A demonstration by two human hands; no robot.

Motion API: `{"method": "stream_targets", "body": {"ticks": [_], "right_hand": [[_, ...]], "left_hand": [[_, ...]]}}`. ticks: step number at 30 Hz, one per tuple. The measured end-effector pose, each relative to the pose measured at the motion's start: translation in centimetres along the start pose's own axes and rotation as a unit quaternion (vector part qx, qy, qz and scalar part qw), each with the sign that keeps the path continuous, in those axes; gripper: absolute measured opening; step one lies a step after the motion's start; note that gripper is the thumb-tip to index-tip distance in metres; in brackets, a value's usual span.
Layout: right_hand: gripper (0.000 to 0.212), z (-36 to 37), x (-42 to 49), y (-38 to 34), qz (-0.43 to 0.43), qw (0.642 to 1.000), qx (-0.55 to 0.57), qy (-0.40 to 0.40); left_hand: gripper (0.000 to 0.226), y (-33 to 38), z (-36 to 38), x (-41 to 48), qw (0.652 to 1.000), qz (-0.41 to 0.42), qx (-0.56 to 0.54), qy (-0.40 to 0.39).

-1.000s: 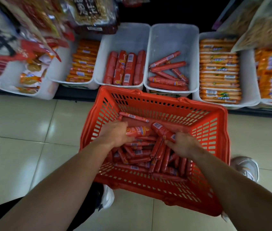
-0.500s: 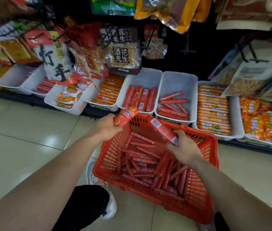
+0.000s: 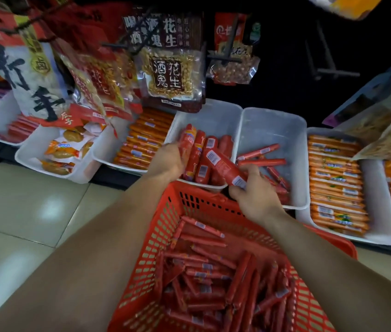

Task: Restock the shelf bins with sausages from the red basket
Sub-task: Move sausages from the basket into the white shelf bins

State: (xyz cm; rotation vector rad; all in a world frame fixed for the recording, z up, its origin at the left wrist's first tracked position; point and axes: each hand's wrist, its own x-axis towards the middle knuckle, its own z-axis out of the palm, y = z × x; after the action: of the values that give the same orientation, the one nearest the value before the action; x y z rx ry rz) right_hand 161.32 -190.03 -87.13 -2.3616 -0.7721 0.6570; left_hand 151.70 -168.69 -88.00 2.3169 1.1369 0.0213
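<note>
The red basket (image 3: 165,226) sits low in the middle, holding several thin red sausages (image 3: 213,271). Behind it stands a white bin (image 3: 213,116) of thick red sausages. My left hand (image 3: 168,159) grips a thick red sausage (image 3: 188,140) at that bin's left side, among the ones lying there. My right hand (image 3: 254,195) holds a second thick sausage (image 3: 223,166) tilted over the bin's front right corner. To the right is a white bin (image 3: 271,125) with several thin red sausages (image 3: 261,154).
Bins of orange sausages stand at the left (image 3: 141,142) and right (image 3: 333,178). A bin of snack packs (image 3: 65,149) lies further left. Peanut bags (image 3: 170,68) hang from hooks above the bins. Pale floor tiles (image 3: 33,212) spread to the left.
Both hands have lifted out of the basket and moved forward to the thick-sausage bin, each carrying a thick sausage. The view has moved closer to the shelf.
</note>
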Motion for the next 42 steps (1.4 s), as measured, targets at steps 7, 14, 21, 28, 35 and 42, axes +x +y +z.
{"method": "stream_targets", "body": {"ticks": [7, 14, 21, 28, 35, 42], "right_hand": [[0.055, 4.8, 5.2, -5.3, -0.017, 0.997, 0.015, 0.073], [0.036, 4.8, 1.9, -4.8, -0.033, 0.998, -0.049, -0.024], [0.030, 0.7, -6.5, 0.6, -0.055, 0.996, -0.068, -0.004], [0.030, 2.8, -12.6, 8.5, 0.005, 0.986, -0.112, -0.124], [0.045, 7.9, -14.2, 13.8, 0.062, 0.955, -0.148, -0.248], [0.091, 12.8, -13.6, 14.0, -0.034, 0.930, -0.238, -0.276]], "left_hand": [[0.034, -4.0, -0.1, -2.2, 0.999, 0.009, -0.040, 0.019], [0.031, -4.7, -2.2, -6.2, 1.000, 0.002, -0.024, 0.011], [0.022, -2.7, -1.7, -13.7, 0.999, 0.046, 0.017, 0.008], [0.029, -4.6, 3.2, -20.2, 0.986, 0.057, 0.089, -0.130], [0.042, -8.5, 8.0, -22.0, 0.970, 0.014, 0.116, -0.214], [0.061, -10.5, 11.5, -19.7, 0.945, 0.006, 0.137, -0.297]]}}
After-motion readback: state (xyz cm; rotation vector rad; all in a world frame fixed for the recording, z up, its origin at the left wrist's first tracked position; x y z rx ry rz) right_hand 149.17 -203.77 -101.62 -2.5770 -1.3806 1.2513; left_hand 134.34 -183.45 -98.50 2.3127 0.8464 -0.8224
